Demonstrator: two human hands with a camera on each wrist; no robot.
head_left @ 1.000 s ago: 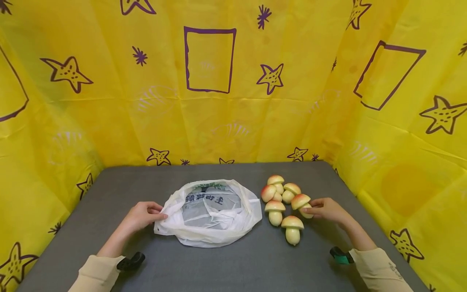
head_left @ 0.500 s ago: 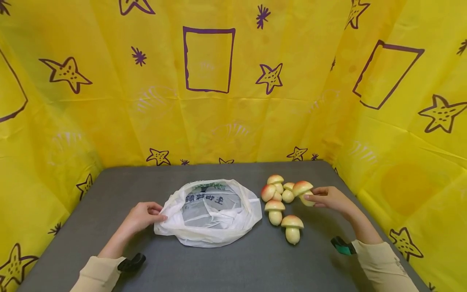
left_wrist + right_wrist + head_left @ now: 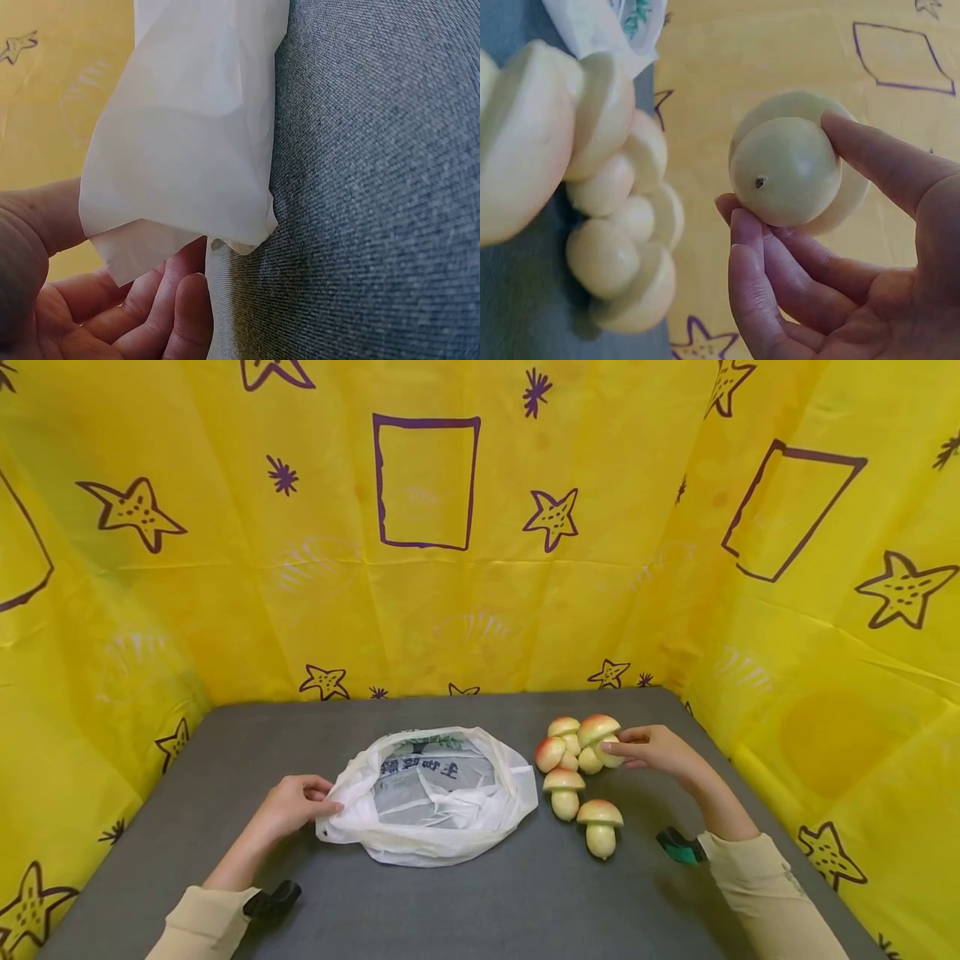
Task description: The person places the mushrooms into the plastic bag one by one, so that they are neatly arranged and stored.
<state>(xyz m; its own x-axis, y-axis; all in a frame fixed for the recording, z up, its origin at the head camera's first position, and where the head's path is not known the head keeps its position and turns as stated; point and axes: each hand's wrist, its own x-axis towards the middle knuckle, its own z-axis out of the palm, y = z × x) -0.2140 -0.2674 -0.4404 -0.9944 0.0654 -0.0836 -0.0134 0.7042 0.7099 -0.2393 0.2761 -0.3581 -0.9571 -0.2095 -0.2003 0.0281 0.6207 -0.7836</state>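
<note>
A white plastic bag [image 3: 420, 850] with dark printing lies with its mouth spread wide at mid-table. My left hand [image 3: 288, 806] pinches the bag's left edge between thumb and fingers. In the right wrist view, my right hand [image 3: 825, 270] grips a toy mushroom [image 3: 784, 172] by its stem, the stem's end facing the camera. That mushroom is raised off the table, its orange-tinged cap over the back of a cluster. Several like mushrooms lie right of the bag; one mushroom [image 3: 600, 828] is nearest me, another mushroom [image 3: 564, 793] just behind it.
A dark grey cloth covers the table [image 3: 420, 914]. Yellow curtains [image 3: 480, 610] with purple stars and frames enclose its back and sides. Black straps circle both wrists, such as the left wrist strap [image 3: 272, 900].
My right hand has lifted one mushroom from the cluster's right side and carried it back and slightly left. My left hand stays on the bag's edge.
</note>
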